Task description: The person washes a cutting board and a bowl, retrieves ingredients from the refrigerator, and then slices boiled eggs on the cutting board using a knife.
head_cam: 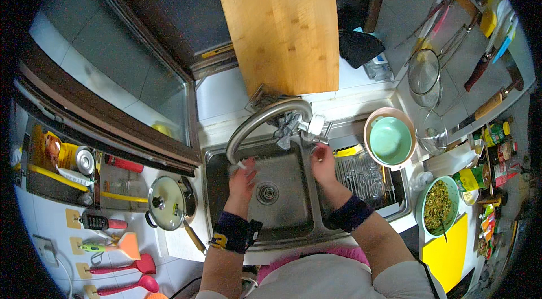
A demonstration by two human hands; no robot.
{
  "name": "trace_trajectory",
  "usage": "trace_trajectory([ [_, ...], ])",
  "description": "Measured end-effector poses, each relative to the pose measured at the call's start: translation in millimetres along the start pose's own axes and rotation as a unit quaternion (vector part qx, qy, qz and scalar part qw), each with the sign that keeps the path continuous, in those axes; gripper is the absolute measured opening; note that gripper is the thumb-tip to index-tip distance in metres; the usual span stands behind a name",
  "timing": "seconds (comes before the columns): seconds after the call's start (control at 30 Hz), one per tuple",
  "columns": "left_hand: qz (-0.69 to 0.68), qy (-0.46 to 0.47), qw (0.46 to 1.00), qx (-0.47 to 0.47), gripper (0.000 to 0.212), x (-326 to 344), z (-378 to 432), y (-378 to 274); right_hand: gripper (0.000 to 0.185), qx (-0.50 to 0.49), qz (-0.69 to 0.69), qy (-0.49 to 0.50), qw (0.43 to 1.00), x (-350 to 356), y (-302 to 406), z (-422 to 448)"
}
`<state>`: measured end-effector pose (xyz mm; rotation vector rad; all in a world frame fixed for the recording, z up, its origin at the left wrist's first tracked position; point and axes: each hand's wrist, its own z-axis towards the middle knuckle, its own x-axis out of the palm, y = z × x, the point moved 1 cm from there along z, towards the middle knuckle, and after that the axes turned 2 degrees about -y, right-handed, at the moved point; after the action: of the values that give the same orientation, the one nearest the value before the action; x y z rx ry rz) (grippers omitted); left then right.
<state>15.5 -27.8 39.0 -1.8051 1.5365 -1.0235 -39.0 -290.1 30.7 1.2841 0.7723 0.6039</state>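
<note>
A curved metal faucet [262, 115] arches over the left basin of a steel double sink [281, 197]. Below its spout is my left hand [242, 180], fingers apart, with nothing seen in it. Close to the faucet's lever [327, 132], at the divider between the basins, my right hand [323, 162] has its fingers curled; whether it touches the lever or holds anything is unclear. A grey cloth [286, 127] hangs behind the faucet. The right basin carries a metal drying rack [366, 178].
A wooden cutting board [281, 28] stands behind the sink. Nested bowls [391, 138] sit at the right basin's back corner. A bowl of chopped food [438, 206] and a yellow board [444, 250] lie farther right. A lidded pot [169, 204] stands left, its handle near the sink.
</note>
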Motion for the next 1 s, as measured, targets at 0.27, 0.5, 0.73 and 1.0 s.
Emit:
trace_trajectory([
  [0.27,0.054,-0.068,0.995,0.044,0.048,1,-32,-44,0.062,0.017,-0.179,0.13,0.975,-34,-4,73],
  [0.5,0.254,0.0,0.967,0.016,0.034,-17,0,-33,0.034,0.04,-0.104,0.164,0.98,-53,-73,64],
  [0.73,0.253,-0.028,0.941,0.222,0.029,12,11,-110,0.048,-0.073,-0.123,0.005,0.99,-62,6,124],
  [1.0,0.277,0.028,0.956,0.095,0.043,99,43,-248,0.057,-0.059,-0.01,0.008,0.998,-31,27,218],
])
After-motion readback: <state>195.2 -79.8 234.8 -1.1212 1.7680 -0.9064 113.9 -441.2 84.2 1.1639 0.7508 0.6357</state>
